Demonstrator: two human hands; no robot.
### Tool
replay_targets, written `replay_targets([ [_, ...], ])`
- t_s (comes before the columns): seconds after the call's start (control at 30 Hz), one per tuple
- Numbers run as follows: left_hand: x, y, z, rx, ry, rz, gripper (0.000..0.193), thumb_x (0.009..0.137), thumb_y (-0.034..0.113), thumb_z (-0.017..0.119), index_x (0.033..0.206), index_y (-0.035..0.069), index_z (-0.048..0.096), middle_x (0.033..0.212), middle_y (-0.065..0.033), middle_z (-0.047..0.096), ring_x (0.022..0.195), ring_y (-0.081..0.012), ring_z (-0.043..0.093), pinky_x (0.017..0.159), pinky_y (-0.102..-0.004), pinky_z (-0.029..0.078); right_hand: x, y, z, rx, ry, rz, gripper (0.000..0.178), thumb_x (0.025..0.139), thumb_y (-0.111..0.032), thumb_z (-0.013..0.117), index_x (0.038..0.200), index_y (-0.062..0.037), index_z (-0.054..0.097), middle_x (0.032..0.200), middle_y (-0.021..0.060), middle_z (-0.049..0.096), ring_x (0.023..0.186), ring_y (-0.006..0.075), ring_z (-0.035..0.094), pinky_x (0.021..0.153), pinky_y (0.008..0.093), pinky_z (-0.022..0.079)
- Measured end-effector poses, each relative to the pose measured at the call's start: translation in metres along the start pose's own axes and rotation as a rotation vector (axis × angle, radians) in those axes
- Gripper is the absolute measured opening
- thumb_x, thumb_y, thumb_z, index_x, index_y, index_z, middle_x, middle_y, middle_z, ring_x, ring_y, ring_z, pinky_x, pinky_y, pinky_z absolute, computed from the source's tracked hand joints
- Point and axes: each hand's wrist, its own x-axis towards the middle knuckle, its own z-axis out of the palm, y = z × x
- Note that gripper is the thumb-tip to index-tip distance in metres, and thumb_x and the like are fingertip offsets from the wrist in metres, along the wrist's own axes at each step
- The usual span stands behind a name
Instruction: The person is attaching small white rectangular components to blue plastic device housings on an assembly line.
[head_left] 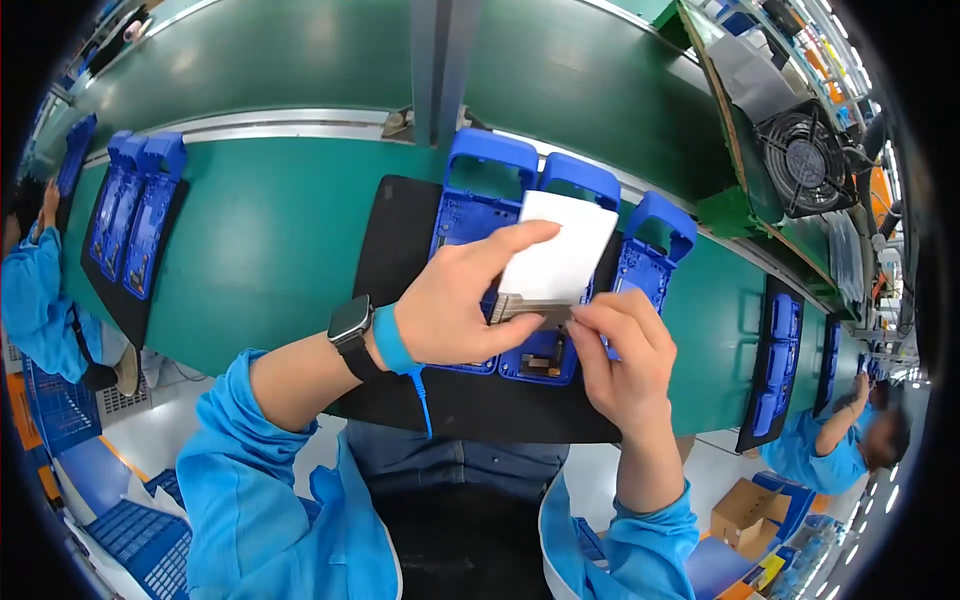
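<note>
My left hand grips a white rectangular sheet with its thumb in front and index finger along the side. Grey-brown layered strips run along the lower edge of the sheet. At the right end of these strips, thumb and fingertips of my right hand are pinched together; whatever lies between them is too small to tell. Beneath both hands, several blue plastic housings with loop-shaped tops lie on a black mat. Small dark and copper-coloured parts show inside the middle housing.
The mat lies on a green worktable. More blue housings rest on mats at left and right. A black fan stands at the upper right. Co-workers' blue sleeves show at both sides. A blue cord hangs from my left wristband.
</note>
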Motion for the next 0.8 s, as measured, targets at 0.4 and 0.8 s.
replay_targets([
  [0.4, 0.0, -0.008, 0.006, -0.016, -0.009, 0.126, 0.075, 0.07, -0.001, 0.071, 0.142, -0.001, 0.05, 0.11, -0.0186, 0.07, 0.083, -0.033, 0.071, 0.071, -0.0355, 0.058, 0.018, 0.001, 0.029, 0.029, -0.172, -0.071, 0.022, 0.075, 0.003, 0.077, 0.094, -0.0022, 0.068, 0.086, 0.01, 0.062, 0.073, 0.0273, 0.061, 0.059, 0.0362, 0.05],
  [0.8, -0.002, -0.009, 0.009, 0.036, -0.012, 0.148, 0.085, 0.067, -0.002, 0.074, 0.147, 0.0, 0.045, 0.115, -0.0211, 0.067, 0.083, -0.0339, 0.071, 0.068, -0.0364, 0.059, 0.017, -0.009, 0.038, -0.104, -0.217, -0.002, 0.021, 0.076, 0.008, 0.069, 0.092, -0.0019, 0.06, 0.086, 0.0114, 0.059, 0.073, 0.0306, 0.062, 0.057, 0.0394, 0.049],
])
